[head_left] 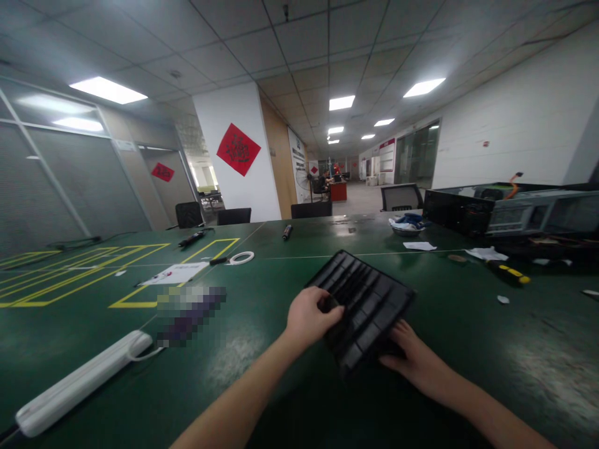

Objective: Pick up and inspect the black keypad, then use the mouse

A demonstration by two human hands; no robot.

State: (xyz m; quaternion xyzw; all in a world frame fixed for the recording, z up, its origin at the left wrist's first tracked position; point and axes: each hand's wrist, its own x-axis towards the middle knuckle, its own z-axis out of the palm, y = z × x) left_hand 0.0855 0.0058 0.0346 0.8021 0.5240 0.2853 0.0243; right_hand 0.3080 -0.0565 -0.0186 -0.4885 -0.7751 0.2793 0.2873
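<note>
A black ribbed plastic panel (pixel 362 299) is held tilted over the green table (pixel 262 349), its far corner pointing away from me. My left hand (pixel 311 317) grips its left edge, fingers curled over the top. My right hand (pixel 412 355) holds the near right edge from below, fingers tucked under the panel and partly hidden.
A white power strip (pixel 79 383) lies at the near left. Yellow tape lines (pixel 84 274), a paper sheet (pixel 175 273), a white tape ring (pixel 242 257) and pens lie further back. An open computer case (pixel 515 215), a yellow-handled screwdriver (pixel 510 272) and paper scraps sit right. Office chairs stand behind the table.
</note>
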